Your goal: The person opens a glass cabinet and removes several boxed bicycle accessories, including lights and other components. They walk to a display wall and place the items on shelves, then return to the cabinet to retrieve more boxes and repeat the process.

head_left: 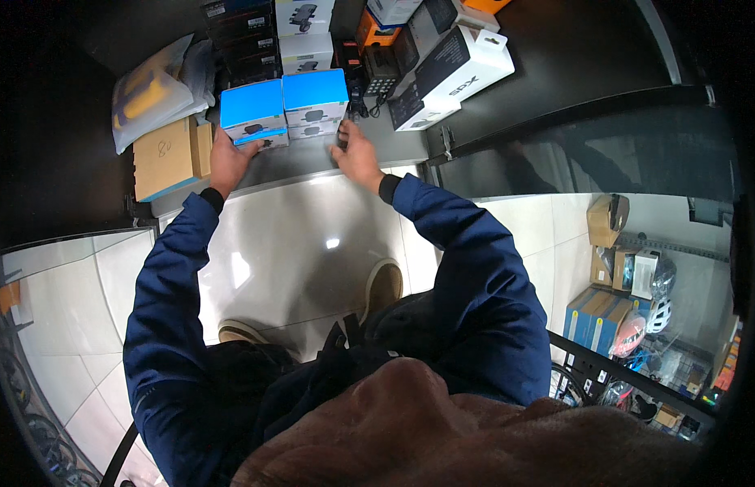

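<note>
Two short stacks of small boxes with bright blue lids stand side by side at the front of a dark cabinet shelf: the left stack (252, 104) and the right stack (315, 91). My left hand (229, 165) rests at the left stack's near left corner. Its fingers lie along the side, partly hidden, and the thumb reaches across the front of the lower box. At the near right corner of the right stack is my right hand (360, 158), with thumb and fingers apart. Its fingertips are at the box edge, and I cannot tell whether they press on it.
A brown cardboard box (164, 164) and a plastic-wrapped yellow item (148, 96) sit left of the stacks. Behind are white boxes (304, 50) and black boxes (246, 45). A large black-and-white box (455, 69) leans at right, near the cabinet door (580, 158).
</note>
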`<state>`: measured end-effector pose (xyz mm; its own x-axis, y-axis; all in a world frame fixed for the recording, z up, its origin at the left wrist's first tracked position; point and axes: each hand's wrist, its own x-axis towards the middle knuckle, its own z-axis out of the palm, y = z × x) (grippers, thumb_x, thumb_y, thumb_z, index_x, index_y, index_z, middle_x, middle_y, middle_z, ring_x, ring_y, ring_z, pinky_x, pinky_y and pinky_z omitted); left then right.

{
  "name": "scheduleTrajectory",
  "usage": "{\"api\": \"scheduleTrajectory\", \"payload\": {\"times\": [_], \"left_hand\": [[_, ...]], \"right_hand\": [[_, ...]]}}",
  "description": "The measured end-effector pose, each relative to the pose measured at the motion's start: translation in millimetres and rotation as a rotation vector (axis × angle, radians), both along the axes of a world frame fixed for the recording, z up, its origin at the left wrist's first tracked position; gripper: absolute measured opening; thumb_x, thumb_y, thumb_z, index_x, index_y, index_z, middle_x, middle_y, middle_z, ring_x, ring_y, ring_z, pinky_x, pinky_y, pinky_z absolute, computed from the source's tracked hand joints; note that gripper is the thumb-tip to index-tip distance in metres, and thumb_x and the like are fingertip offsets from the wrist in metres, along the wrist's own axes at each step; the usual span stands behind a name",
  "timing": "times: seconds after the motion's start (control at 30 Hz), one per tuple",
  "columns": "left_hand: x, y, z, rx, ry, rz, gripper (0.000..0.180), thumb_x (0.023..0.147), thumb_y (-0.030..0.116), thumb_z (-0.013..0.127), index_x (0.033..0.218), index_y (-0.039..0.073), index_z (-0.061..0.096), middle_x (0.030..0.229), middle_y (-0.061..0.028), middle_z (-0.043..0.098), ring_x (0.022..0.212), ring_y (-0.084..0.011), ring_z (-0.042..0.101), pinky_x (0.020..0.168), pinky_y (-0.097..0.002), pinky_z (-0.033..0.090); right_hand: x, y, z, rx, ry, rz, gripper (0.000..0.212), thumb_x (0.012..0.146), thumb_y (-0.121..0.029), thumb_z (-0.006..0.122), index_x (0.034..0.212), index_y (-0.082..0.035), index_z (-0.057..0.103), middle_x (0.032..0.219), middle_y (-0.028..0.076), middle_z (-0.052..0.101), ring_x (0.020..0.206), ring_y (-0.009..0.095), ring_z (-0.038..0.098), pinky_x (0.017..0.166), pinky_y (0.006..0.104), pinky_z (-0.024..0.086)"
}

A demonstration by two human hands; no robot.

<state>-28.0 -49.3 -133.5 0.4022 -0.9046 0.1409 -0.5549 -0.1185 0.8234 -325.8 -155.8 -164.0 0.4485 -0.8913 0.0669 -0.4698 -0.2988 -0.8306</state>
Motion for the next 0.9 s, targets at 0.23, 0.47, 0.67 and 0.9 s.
{"api": "scheduleTrajectory", "payload": {"times": [0.23, 0.47, 0.67, 0.9], "left_hand": [[0, 27, -21, -0.055, -0.051, 0.075, 0.056, 0.087, 0.014, 0.085, 0.13, -0.001, 0.053, 0.124, -0.0191, 0.064, 0.099, -0.0263, 0.068, 0.09, -0.0386, 0.056], [-5, 67, -57, 0.063, 0.164, 0.016, 0.03, 0.093, 0.011, 0.077, 0.115, 0.001, 0.058, 0.085, -0.0038, 0.06, 0.074, -0.0138, 0.057, 0.07, -0.0313, 0.05], [-26, 84, -36, 0.411, 0.532, -0.139, 0.014, 0.101, 0.016, 0.07, 0.108, 0.009, 0.062, 0.086, 0.0002, 0.063, 0.07, -0.0099, 0.059, 0.063, -0.0275, 0.051], [-34, 87, -24, 0.55, 0.632, -0.309, 0.008, 0.105, 0.018, 0.065, 0.109, 0.011, 0.064, 0.093, 0.0013, 0.064, 0.076, -0.0094, 0.063, 0.067, -0.0274, 0.054]], "right_hand": [[-31, 12, -22, 0.052, 0.008, 0.116, 0.03, 0.088, -0.012, 0.074, 0.112, 0.0, 0.061, 0.1, 0.018, 0.07, 0.092, 0.035, 0.069, 0.082, 0.0445, 0.055], [-56, -15, -19, -0.003, 0.101, 0.038, 0.02, 0.091, -0.015, 0.073, 0.103, -0.002, 0.064, 0.081, 0.015, 0.072, 0.074, 0.034, 0.072, 0.07, 0.0432, 0.057], [-44, -38, -13, -0.095, 0.09, -0.143, 0.041, 0.091, -0.028, 0.077, 0.113, 0.004, 0.066, 0.083, 0.017, 0.075, 0.08, 0.035, 0.075, 0.075, 0.0406, 0.06], [-18, -70, -38, 0.047, -0.021, -0.129, 0.027, 0.093, -0.025, 0.07, 0.103, 0.0, 0.072, 0.09, 0.02, 0.076, 0.084, 0.038, 0.075, 0.078, 0.0443, 0.06]]}}
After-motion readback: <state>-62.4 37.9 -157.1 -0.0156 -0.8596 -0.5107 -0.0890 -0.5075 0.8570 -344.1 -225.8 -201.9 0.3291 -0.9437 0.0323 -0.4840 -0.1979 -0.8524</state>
